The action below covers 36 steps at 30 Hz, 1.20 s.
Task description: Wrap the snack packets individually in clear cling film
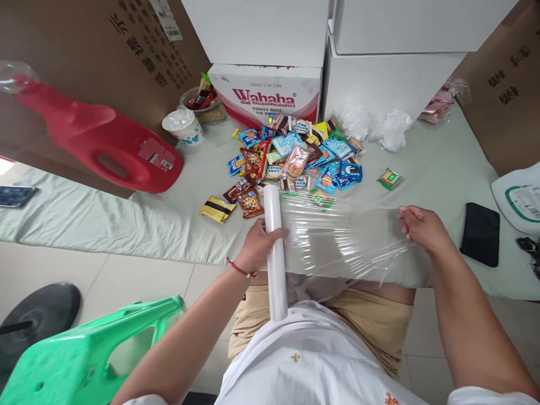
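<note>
My left hand [265, 242] is wrapped round a roll of clear plastic bags or film [277, 281], held upright against my shirt. A red cord bracelet is on that wrist. From the roll a clear plastic sheet [346, 236] stretches sideways to my right hand [417, 225], whose fingers are closed on its edge. Beyond the sheet lies a heap of small wrapped snacks [295, 157] in blue, brown, yellow and red packets. One green-and-clear packet [390, 178] sits apart on the right. A yellow packet [216, 208] lies at the heap's left front.
A red jug [126, 146] and a paper cup [184, 128] stand at the left. Behind the snacks are a Wahaha carton [270, 93] and crumpled plastic bags [388, 126]. A black phone-like item [480, 234] and white jug [521, 197] are right. A green stool [84, 354] stands lower left.
</note>
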Each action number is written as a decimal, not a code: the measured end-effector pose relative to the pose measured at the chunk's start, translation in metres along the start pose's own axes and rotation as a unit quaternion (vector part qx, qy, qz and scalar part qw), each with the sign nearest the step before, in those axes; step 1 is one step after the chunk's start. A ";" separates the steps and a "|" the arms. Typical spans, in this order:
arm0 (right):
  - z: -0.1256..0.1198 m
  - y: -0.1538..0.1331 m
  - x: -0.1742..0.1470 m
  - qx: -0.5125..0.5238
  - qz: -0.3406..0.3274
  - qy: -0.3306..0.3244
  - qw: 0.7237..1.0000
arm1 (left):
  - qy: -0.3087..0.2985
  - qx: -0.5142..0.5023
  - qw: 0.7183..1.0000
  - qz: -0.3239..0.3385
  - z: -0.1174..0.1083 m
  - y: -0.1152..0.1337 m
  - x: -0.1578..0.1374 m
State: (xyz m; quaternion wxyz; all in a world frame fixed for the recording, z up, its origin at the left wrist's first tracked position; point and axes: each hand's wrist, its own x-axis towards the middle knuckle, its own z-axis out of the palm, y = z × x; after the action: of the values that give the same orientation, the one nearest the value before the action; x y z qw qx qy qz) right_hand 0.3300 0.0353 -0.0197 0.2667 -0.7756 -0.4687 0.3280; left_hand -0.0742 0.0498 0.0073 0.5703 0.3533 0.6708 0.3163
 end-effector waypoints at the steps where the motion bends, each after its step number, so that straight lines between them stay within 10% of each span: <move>1: -0.001 0.002 0.001 -0.013 0.005 0.001 1.000 | -0.021 -0.029 0.999 -0.034 0.000 0.000 0.002; 11: -0.015 -0.020 -0.012 -0.369 0.004 0.034 0.929 | 0.055 0.316 0.943 0.088 0.022 -0.016 0.015; 16: 0.005 -0.092 -0.065 -0.268 -0.205 0.304 0.891 | 0.057 0.334 0.937 0.088 0.024 -0.015 0.011; 20: 0.095 -0.121 -0.080 -0.232 -0.412 0.066 0.879 | 0.048 0.314 0.943 0.097 0.023 -0.012 0.005; 24: 0.161 -0.096 -0.058 -0.293 -0.395 -0.015 0.870 | 0.051 0.308 0.941 0.130 0.003 -0.006 0.006; 31: 0.162 -0.077 -0.045 -0.327 -0.394 -0.026 0.859 | -0.063 0.001 0.998 -0.019 -0.034 -0.004 0.014; 36: 0.164 -0.079 -0.046 -0.325 -0.396 -0.020 0.859 | 0.066 0.221 0.970 0.084 -0.033 0.000 0.017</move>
State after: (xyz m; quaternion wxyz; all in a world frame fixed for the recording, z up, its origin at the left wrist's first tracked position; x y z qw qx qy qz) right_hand 0.1457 0.0441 -0.0565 0.0974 -0.5607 -0.8214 0.0393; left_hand -0.1081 0.0634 0.0028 0.4043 0.5035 0.7282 0.2297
